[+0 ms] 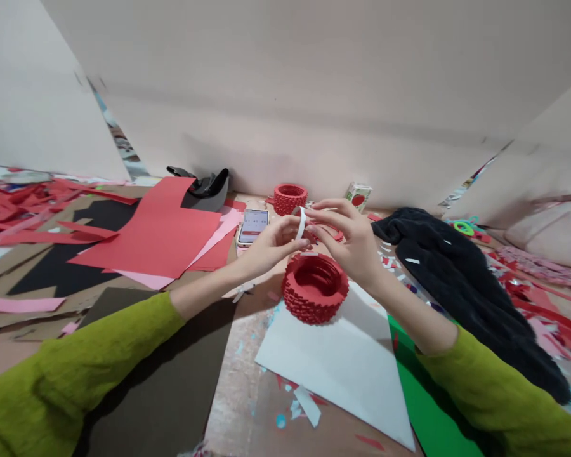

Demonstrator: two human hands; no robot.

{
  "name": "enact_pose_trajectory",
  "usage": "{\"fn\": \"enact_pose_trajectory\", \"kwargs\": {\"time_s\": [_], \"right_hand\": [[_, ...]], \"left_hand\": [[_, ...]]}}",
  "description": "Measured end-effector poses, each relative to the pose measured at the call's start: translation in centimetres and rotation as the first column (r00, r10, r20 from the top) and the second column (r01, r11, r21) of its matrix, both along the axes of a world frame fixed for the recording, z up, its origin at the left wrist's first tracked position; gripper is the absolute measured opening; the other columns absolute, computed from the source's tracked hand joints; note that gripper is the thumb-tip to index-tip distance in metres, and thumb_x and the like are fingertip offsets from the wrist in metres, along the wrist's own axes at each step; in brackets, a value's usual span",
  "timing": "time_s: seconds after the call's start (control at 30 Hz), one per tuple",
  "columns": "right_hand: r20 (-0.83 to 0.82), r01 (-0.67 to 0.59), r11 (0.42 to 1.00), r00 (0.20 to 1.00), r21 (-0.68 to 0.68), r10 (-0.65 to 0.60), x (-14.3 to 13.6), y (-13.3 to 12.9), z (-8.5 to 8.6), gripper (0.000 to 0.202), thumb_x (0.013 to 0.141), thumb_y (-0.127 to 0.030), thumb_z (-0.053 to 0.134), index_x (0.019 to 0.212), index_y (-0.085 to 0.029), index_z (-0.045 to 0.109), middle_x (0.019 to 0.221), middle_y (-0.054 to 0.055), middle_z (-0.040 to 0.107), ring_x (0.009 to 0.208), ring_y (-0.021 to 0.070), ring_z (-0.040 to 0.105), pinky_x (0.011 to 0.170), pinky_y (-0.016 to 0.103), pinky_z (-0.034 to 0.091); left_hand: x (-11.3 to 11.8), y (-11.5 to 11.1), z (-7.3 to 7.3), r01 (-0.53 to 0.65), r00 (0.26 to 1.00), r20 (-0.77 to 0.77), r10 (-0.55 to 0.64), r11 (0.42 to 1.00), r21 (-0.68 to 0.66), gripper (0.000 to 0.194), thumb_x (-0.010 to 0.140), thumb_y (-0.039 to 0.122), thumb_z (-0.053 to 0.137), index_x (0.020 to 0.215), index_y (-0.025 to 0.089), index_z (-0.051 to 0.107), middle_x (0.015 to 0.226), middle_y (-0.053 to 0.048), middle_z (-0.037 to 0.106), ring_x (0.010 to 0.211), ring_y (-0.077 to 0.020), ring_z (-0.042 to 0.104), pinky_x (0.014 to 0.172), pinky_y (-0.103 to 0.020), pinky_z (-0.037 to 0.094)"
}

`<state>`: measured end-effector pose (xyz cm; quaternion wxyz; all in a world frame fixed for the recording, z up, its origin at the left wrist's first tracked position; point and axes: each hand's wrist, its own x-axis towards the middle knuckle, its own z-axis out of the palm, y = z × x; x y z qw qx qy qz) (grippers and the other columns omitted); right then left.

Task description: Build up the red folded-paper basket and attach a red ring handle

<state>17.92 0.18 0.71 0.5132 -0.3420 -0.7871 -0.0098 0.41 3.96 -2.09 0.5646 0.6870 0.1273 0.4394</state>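
Observation:
A narrow white ring of tape (301, 224) stands on edge in the fingers of my left hand (273, 244), its thumb along the lower side. My right hand (354, 241) meets the ring from the other side, fingertips on its upper edge and the thumb close by; what is pinched there is partly hidden. Just below both hands sits a round red hollow piece (314, 308) with a rough, layered outside wall. It rests on a white sheet (347, 381), and a small white strip shows at its back rim.
Behind are another red ring-shaped piece (290, 199), a phone (254, 227) and a small box (359, 195). Red paper (157, 231) lies left with a black cap (209, 189); dark cloth (452, 279) and green sheet (423, 387) lie right. Paper scraps (307, 405) are in front.

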Motion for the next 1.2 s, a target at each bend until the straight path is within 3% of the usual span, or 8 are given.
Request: {"fn": "enact_pose_trajectory", "kwargs": {"time_s": [0.17, 0.33, 0.47, 0.57, 0.73, 0.93, 1.07, 1.2], "right_hand": [[0.04, 0.039, 0.991, 0.998, 0.128, -0.045, -0.1, -0.1, -0.7, 0.026, 0.091, -0.014, 0.059, 0.112, -0.025, 0.069, 0.114, 0.009, 0.064, 0.11, 0.0215, 0.061, 0.094, 0.042, 0.054], [0.081, -0.055, 0.994, 0.996, 0.097, 0.047, 0.1, -0.1, -1.0, 0.026, 0.093, -0.014, 0.055, 0.108, -0.03, 0.069, 0.12, 0.006, 0.063, 0.114, 0.021, 0.061, 0.096, 0.043, 0.054], [0.083, -0.04, 0.996, 0.996, 0.085, 0.033, 0.1, -0.3, -1.0, 0.019, 0.09, -0.012, 0.056, 0.095, -0.027, 0.067, 0.116, 0.006, 0.065, 0.111, 0.0221, 0.061, 0.096, 0.045, 0.053], [0.03, 0.0, 0.997, 1.0, 0.078, -0.002, -0.1, -0.4, -1.0, 0.014, 0.089, -0.012, 0.058, 0.091, -0.025, 0.064, 0.108, 0.006, 0.066, 0.108, 0.0226, 0.062, 0.096, 0.045, 0.051], [-0.056, -0.03, 1.0, 0.998, -0.001, 0.03, -0.2, -0.3, -1.3, 0.04, 0.091, -0.016, 0.057, 0.128, -0.03, 0.056, 0.122, 0.007, 0.061, 0.111, 0.0212, 0.062, 0.099, 0.042, 0.05], [-0.019, -0.012, 1.0, 1.0, 0.018, 0.012, 0.7, 0.1, -0.9, 0.015, 0.089, -0.015, 0.062, 0.09, -0.027, 0.07, 0.108, 0.003, 0.067, 0.107, 0.0216, 0.063, 0.097, 0.043, 0.05], [-0.111, 0.031, 0.998, 0.993, -0.057, -0.037, 1.3, 0.4, -0.5, 0.01, 0.088, -0.018, 0.065, 0.084, -0.026, 0.07, 0.104, 0.003, 0.067, 0.103, 0.0215, 0.063, 0.095, 0.043, 0.05], [-0.166, -0.004, 0.99, 0.986, -0.14, -0.019, 1.5, 0.7, -0.6, 0.006, 0.086, -0.021, 0.069, 0.084, -0.026, 0.072, 0.103, 0.003, 0.066, 0.105, 0.0216, 0.062, 0.098, 0.043, 0.049]], "left_hand": [[0.3, -0.4, -0.1, 0.033, 0.999, 0.011, -0.032, 0.998, -0.057, 0.031, 0.081, 0.016, 0.071, 0.11, 0.017, 0.058, 0.111, -0.007, 0.066, 0.103, -0.0185, 0.064, 0.096, -0.037, 0.05], [0.3, -0.9, 0.5, -0.025, 1.0, 0.001, 0.025, 0.994, -0.11, 0.031, 0.078, 0.017, 0.073, 0.107, 0.017, 0.059, 0.1, -0.004, 0.069, 0.096, -0.0177, 0.067, 0.093, -0.036, 0.052], [0.3, -0.9, 0.6, -0.037, 0.999, 0.008, 0.038, 0.991, -0.131, 0.031, 0.076, 0.018, 0.075, 0.103, 0.017, 0.061, 0.097, -0.002, 0.068, 0.093, -0.0155, 0.067, 0.091, -0.033, 0.052], [0.2, -1.0, 0.7, -0.018, 0.999, -0.029, 0.016, 0.996, -0.085, 0.026, 0.078, 0.022, 0.074, 0.102, 0.018, 0.065, 0.094, -0.002, 0.07, 0.086, -0.0138, 0.068, 0.086, -0.03, 0.054], [-0.2, -1.2, 1.1, -0.038, 0.988, -0.155, 0.03, 0.998, -0.046, 0.016, 0.084, 0.028, 0.068, 0.093, 0.015, 0.07, 0.083, -0.003, 0.072, 0.074, -0.0139, 0.069, 0.077, -0.03, 0.055], [-0.4, -1.2, 1.1, -0.083, 0.955, -0.279, 0.098, 0.994, 0.065, 0.018, 0.09, 0.03, 0.06, 0.086, 0.015, 0.07, 0.083, -0.005, 0.073, 0.079, -0.0159, 0.068, 0.077, -0.029, 0.052], [-0.6, -1.1, 0.7, -0.138, 0.906, -0.362, 0.217, 0.963, 0.234, 0.029, 0.096, 0.038, 0.049, 0.094, 0.018, 0.07, 0.089, -0.005, 0.072, 0.089, -0.0177, 0.065, 0.084, -0.031, 0.048], [-0.6, -1.0, 0.6, -0.178, 0.884, -0.373, 0.282, 0.941, 0.289, 0.028, 0.097, 0.036, 0.045, 0.101, 0.02, 0.068, 0.08, -0.003, 0.068, 0.083, -0.0171, 0.063, 0.079, -0.03, 0.045]]}}
